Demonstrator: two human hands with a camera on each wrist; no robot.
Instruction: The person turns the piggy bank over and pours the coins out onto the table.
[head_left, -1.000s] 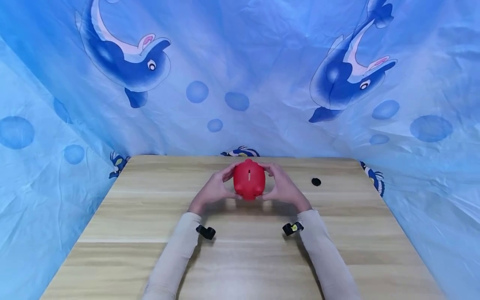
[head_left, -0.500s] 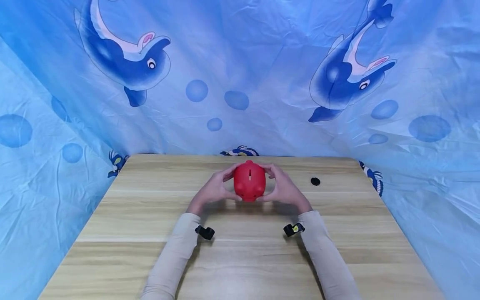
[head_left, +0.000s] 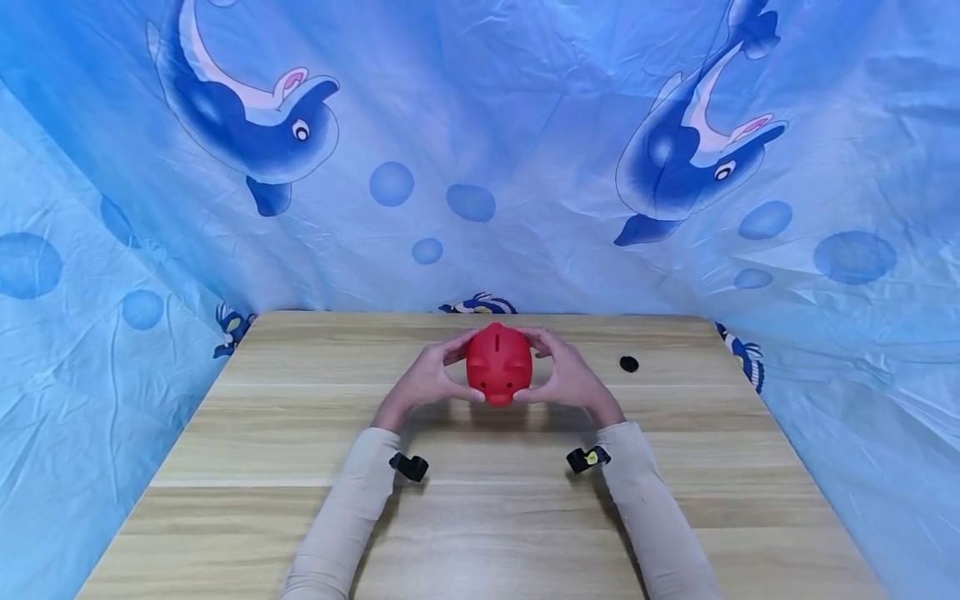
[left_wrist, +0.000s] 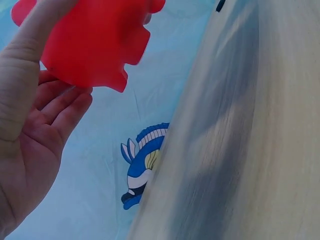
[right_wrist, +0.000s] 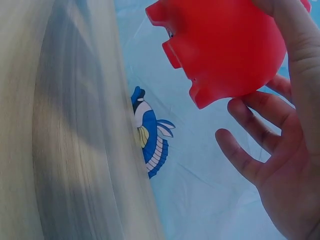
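Wears pale sleeves (head_left: 337,517) at the lower edge, with black devices (head_left: 411,467) at both wrists. Grips a red piggy bank (head_left: 498,360) just below centre — between left hand (head_left: 429,379) and right hand (head_left: 567,379), with thumbs (head_left: 463,392) nearer and part-spread fingers (left_wrist: 74,112) curved behind — clear of the wooden table (head_left: 495,533). Has a black disc (head_left: 629,363) right of centre, then a blue dolphin curtain (head_left: 562,267) across the top.

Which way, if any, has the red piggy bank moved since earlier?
Yes: the piggy bank has tilted, slot shifting toward the table's far edge, face turning upward.
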